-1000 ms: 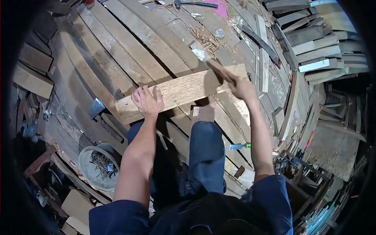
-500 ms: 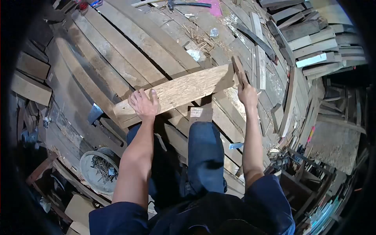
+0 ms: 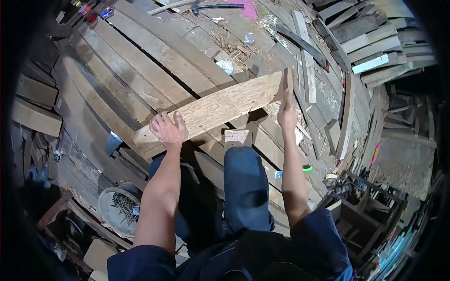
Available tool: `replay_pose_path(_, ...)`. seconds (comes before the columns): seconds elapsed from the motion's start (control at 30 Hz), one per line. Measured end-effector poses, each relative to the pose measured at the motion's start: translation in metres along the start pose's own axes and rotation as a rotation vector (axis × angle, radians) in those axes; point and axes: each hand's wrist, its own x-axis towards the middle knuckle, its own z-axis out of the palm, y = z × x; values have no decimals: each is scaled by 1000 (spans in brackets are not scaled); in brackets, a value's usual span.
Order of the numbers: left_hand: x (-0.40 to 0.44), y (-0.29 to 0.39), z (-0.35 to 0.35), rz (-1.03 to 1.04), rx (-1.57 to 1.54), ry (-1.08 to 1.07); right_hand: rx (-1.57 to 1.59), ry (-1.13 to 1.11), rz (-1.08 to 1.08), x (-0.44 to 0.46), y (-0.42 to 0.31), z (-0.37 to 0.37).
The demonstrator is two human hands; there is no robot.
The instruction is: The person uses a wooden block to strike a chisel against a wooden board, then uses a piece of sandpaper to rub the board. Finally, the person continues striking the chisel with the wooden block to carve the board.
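A pale, rough-faced board [image 3: 229, 104] slants up to the right in front of my knees. My left hand [image 3: 168, 129] lies on its left part with the fingers spread. My right hand [image 3: 287, 115] is closed round a narrow brown wooden piece [image 3: 288, 84], which stands at the board's right end; whether the two touch, I cannot tell. Just beyond my knee sits a small wooden block [image 3: 237, 136]. A metal blade [image 3: 113, 143] of a tool shows left of the board's left end.
A bucket of nails [image 3: 118, 210] stands at the lower left. At the top lies a hammer [image 3: 218, 6], with wood shavings [image 3: 233, 48] below it. A dark curved tool [image 3: 302, 44] rests on the right planks [image 3: 307, 70]. Stacked timber [image 3: 375, 47] fills the upper right.
My right hand has carried the brown wooden piece rightward from over the board to its right end, turning it more upright. My left hand remains on the board. The view has shifted slightly.
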Motion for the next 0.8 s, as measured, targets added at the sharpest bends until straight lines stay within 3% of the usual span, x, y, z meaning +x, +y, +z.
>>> replay_pose_path(0.07, 0, 0, -2, -9, -11, -27, 142, 3, 0, -36, -16, -13)
replay_pose_path(0.17, -1, 0, 2, -8, 14, -3, 89, -98, -62, -94, -27, -17)
replay_pose_path(0.27, -1, 0, 1, -13, 6, -14, 55, -91, -31, -91, -27, -13)
replay_pose_path(0.43, 0, 1, 1, -7, -11, -15, 76, -10, 24, -8, -24, 17)
replay_pose_path(0.63, -1, 1, -1, -10, 3, -19, 252, 30, -63, -76, -37, 29)
replay_pose_path(0.8, -1, 0, 2, 7, -19, 31, 112, -66, 7, -73, -31, 6)
